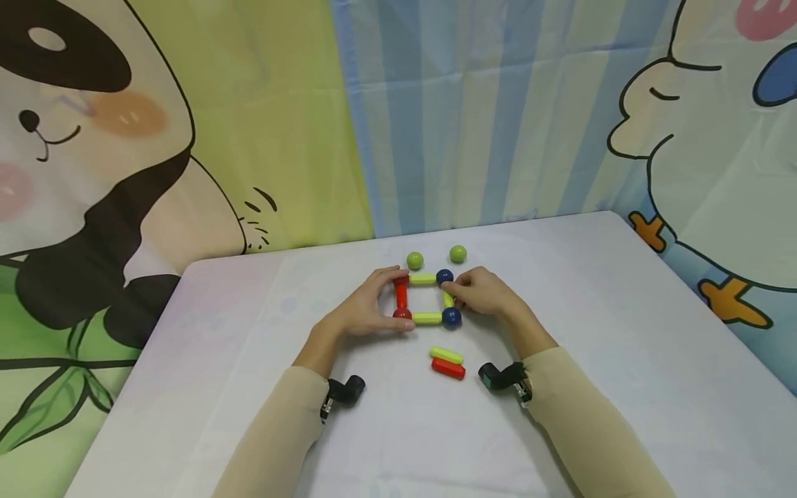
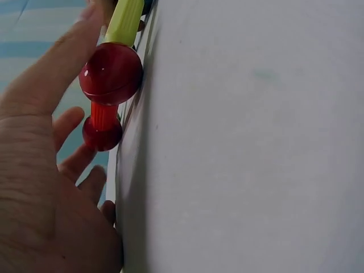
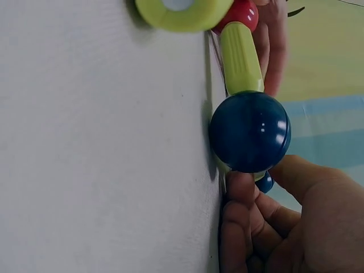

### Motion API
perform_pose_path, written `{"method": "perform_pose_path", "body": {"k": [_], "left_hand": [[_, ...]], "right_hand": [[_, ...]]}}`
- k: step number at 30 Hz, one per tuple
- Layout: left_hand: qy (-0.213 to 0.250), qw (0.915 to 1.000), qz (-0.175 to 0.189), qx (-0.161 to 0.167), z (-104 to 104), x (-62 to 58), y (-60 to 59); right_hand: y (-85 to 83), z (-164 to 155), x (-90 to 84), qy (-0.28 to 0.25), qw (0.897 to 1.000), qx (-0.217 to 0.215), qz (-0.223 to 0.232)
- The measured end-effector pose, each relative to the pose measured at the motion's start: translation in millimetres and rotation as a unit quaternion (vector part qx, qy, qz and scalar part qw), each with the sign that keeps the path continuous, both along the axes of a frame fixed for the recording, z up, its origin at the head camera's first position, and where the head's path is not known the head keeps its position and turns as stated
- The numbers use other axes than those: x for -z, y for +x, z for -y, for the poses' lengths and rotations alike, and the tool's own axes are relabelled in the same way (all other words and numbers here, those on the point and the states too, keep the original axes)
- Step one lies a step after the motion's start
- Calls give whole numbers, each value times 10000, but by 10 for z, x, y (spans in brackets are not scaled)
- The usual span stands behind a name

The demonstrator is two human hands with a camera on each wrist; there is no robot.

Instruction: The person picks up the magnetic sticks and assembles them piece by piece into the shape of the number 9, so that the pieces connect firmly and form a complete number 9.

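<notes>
A square of rods and balls lies on the table, with a red rod on its left side between two red balls. My left hand spans that side, thumb at the near red ball and fingertips by the far red ball, holding the square between them. On the opposite side, my right hand pinches the yellow-green rod between the near blue ball and the far blue ball. Yellow-green rods form the far side and near side.
Two green balls, one at left and one at right, sit beyond the square. Nearer me, a loose yellow-green rod lies against a loose red rod. A printed curtain hangs behind the white table.
</notes>
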State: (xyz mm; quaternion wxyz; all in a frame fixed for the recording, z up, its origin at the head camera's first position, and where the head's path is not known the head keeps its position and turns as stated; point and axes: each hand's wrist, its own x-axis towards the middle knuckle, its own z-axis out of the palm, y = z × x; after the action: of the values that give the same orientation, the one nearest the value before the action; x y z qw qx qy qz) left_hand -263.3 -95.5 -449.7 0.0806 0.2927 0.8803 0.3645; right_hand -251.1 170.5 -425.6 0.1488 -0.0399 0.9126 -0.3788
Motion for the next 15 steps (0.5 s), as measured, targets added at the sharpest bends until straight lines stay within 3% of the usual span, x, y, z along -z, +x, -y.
{"method": "perform_pose_path", "body": {"k": [10,15], "left_hand": [[194,9995,258,-44,-136,56,-5],[141,9996,198,-152,-9,37,45]], "right_hand": [[62,-199,-38,75,9989,-422,-205],[133,-112,-7,-82,9962,-761,-407]]}}
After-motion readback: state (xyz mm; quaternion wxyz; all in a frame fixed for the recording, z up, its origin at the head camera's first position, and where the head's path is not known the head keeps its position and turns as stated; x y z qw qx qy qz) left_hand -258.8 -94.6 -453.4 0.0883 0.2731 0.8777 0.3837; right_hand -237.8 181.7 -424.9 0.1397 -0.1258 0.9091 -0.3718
